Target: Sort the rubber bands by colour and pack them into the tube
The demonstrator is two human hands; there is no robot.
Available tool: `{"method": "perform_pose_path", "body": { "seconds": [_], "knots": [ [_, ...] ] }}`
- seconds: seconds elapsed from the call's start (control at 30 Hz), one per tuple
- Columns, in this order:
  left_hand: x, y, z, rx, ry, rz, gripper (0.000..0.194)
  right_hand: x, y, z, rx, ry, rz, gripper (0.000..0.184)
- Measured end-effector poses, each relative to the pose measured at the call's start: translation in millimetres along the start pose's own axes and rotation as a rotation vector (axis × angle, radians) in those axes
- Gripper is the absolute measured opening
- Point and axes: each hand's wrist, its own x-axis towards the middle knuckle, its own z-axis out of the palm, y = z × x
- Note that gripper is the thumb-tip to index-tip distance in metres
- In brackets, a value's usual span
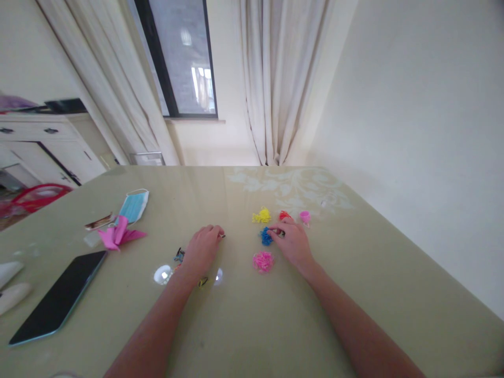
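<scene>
My left hand (202,251) is over the table, its fingers pinched together with a tiny dark-and-white piece at the tips. Under and beside its wrist lie loose black, blue and yellow rubber bands (202,282), partly hidden by the arm. My right hand (294,243) has its thumb and fingertips closed at the edge of a blue heap of rubber bands (266,237). What lies between those fingers is too small to make out. A yellow heap (262,215) sits beyond, a pink heap (263,262) nearer, and a red heap (284,214) is half covered by my right hand.
A small pink cup-like object (305,217) stands past my right hand. To the left are a blue face mask (134,207), a folded pink paper crane (120,234) and a dark tablet or phone (61,296). White objects (13,296) lie at the left edge; a wall (433,157) borders the right.
</scene>
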Motion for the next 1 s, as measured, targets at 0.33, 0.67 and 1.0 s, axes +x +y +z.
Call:
{"method": "perform_pose_path", "body": {
  "seconds": [0.33,0.67,1.0],
  "knots": [
    [-13.6,46.7,-1.2,-0.739,-0.118,0.087,0.027,-12.5,-45.7,-6.1,0.25,-0.074,-0.148,0.013],
    [-13.5,28.7,-13.8,-0.348,-0.054,0.014,0.026,-1.4,-41.2,-21.8,0.539,-0.089,-0.023,0.021],
    [-10.0,-4.6,-13.5,0.074,-0.198,-0.111,0.014,14.2,-3.9,-53.0,0.49,-0.11,0.088,0.028]
  ]
}}
